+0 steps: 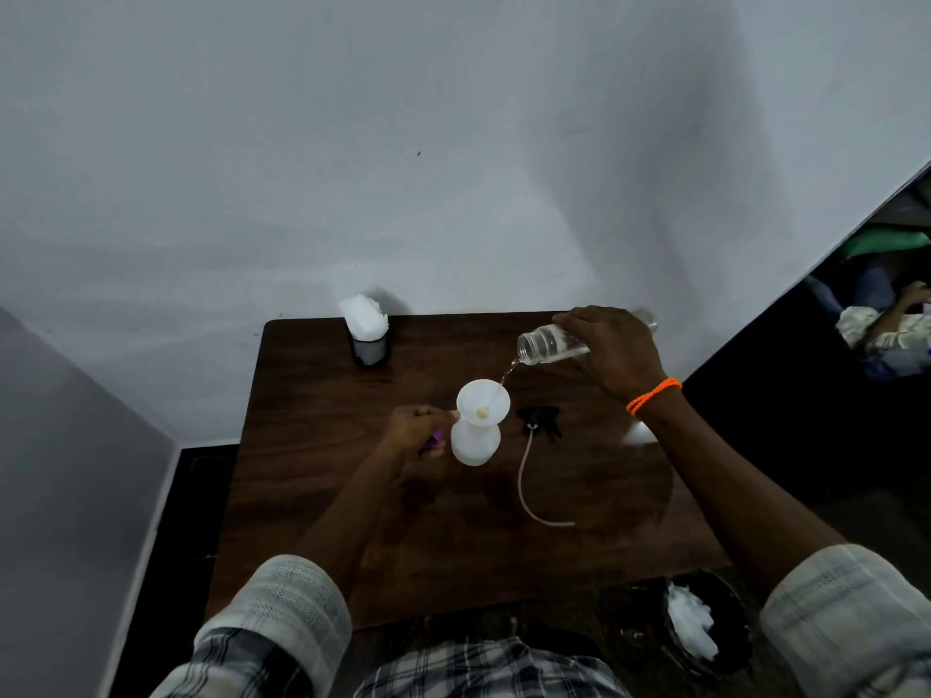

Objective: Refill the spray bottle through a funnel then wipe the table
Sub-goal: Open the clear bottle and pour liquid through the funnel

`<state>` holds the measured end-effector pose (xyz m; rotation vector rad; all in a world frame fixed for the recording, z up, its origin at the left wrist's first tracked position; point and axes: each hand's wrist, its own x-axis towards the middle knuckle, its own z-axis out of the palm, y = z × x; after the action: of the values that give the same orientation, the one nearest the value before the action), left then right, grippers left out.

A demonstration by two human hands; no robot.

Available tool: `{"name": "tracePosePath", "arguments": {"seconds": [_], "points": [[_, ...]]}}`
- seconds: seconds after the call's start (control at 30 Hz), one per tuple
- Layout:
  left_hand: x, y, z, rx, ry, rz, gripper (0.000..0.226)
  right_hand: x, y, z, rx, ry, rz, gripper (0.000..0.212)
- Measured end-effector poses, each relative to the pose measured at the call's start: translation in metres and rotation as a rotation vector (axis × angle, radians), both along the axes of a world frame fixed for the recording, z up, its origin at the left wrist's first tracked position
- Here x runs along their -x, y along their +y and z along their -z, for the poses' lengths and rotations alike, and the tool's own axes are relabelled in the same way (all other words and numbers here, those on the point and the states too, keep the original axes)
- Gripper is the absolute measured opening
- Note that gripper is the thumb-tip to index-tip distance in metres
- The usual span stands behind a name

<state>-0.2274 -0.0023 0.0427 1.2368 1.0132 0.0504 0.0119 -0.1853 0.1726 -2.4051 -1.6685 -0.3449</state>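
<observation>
White spray bottle (475,440) upright on the dark wooden desk (453,546), white funnel (482,406) seated in its neck, tilted clear bottle (551,343) pouring water into it, black spray head (540,421) with tube lying just right.

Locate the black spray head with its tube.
In the head view, the black spray head lies on the table, just right of the white bottle holding the funnel.
</observation>
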Motion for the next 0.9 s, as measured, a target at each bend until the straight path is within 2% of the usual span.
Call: {"name": "tracePosePath", "arguments": {"seconds": [0.3, 0.63, 0.9], "points": [[-0.0005, 0.0005, -0.0015, 0.01, -0.006, -0.005, 0.025, -0.0001, 0.0031, 0.0014, -0.018, -0.014, -0.006, 0.043], [-0.0003, 0.0005, -0.0001, 0.03, 0.006, -0.012, 0.023, 0.0008, 0.0038, 0.003, -0.004, -0.016, 0.005, 0.049], [0.0013, 0.0019, 0.0028, 0.074, 0.002, -0.085, 0.038, 0.0057, 0.0045, 0.0074, 0.022, 0.027, 0.027, 0.054]]}}
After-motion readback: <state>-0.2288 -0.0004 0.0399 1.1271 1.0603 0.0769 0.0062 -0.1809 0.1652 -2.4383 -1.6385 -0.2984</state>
